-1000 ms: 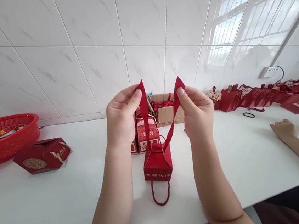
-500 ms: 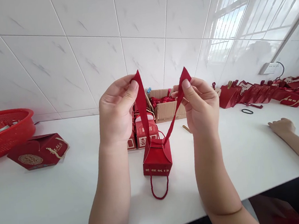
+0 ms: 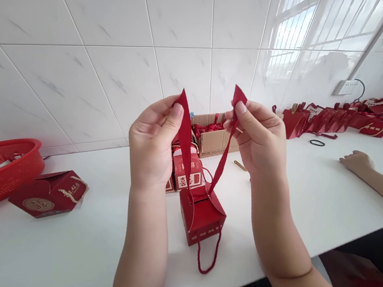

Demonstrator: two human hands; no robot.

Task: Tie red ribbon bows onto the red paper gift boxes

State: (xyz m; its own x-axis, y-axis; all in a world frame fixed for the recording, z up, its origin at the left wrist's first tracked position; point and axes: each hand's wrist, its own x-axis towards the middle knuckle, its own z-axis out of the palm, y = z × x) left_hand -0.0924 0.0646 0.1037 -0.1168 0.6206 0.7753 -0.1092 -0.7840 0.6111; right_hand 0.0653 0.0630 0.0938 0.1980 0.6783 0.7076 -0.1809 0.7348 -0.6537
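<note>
My left hand (image 3: 157, 140) pinches one end of a dark red ribbon (image 3: 186, 148) between thumb and fingers, the pointed tip sticking up. The other ribbon end is pinched in my right hand (image 3: 261, 136), raised to about the same height. Both lengths run down in a V to the top of a small red gift box (image 3: 204, 215), where they pass through its folded flaps. A twisted red cord handle (image 3: 208, 269) hangs from the box's near side, which carries pale printed characters. The box looks slightly turned, below and between my hands.
Red printed boxes (image 3: 188, 171) and a cardboard carton (image 3: 217, 141) of red ribbon stand behind. Left are a red gift box (image 3: 48, 195) and a red plastic basket (image 3: 9, 169). Folded red boxes (image 3: 373, 117) line the right wall; another person's hand (image 3: 358, 162) rests on the table.
The gift box has come nearer to me and turned a little, its cord handle moving with it. Both my hands have shifted slightly right, still pinching the ribbon ends.
</note>
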